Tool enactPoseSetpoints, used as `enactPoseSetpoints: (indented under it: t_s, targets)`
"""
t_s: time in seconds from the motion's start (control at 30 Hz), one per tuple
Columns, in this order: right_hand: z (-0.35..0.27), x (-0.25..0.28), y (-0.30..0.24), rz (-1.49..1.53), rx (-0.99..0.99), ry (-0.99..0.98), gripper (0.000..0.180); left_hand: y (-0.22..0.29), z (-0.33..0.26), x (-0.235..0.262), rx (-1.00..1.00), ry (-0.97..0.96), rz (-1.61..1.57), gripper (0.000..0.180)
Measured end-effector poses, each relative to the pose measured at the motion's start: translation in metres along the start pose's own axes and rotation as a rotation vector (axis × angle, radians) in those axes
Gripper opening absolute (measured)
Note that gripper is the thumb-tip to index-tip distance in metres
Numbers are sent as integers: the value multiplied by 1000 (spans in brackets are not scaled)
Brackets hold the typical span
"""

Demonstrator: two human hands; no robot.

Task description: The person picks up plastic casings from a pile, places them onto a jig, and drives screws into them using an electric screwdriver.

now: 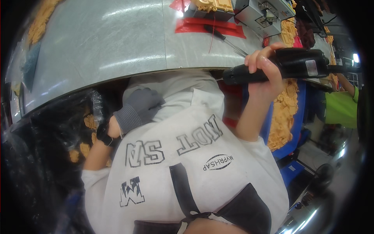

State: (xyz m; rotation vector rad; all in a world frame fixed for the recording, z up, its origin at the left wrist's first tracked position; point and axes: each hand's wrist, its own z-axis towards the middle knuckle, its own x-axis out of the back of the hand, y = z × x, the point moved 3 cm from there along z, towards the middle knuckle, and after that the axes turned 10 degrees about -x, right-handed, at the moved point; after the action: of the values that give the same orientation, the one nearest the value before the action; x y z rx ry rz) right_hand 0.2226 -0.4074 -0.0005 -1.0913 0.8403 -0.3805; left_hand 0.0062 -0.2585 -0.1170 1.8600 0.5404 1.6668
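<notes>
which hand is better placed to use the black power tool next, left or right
Probably the right hand: it grips the black power tool. The gloved left hand rests on the pale clothing at the lap, away from the tool.

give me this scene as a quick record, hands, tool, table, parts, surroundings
right hand: bare, gripping the black tool
left hand: grey-gloved, over pale clothing, no tool visible in it
tool position: held at the table's near edge, on the right
on table: red tape, dark handle
parts: yellowish pieces in a blue bin, right
left side: black plastic
</notes>
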Motion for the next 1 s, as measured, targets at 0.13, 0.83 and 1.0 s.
enactPoseSetpoints:
  t_s: [0.13, 0.83, 1.0]
  targets:
    - [2, 4, 2, 8, -10, 1, 37, 7, 10, 10, 71, 123, 49, 19]
    - [14, 14, 3, -34, 4, 74, 33, -38, 100, -28, 366, -109, -301, 33]
    - [21, 13, 6, -35, -9, 100, 33, -57, 101, -41, 219, 83, -161, 26]
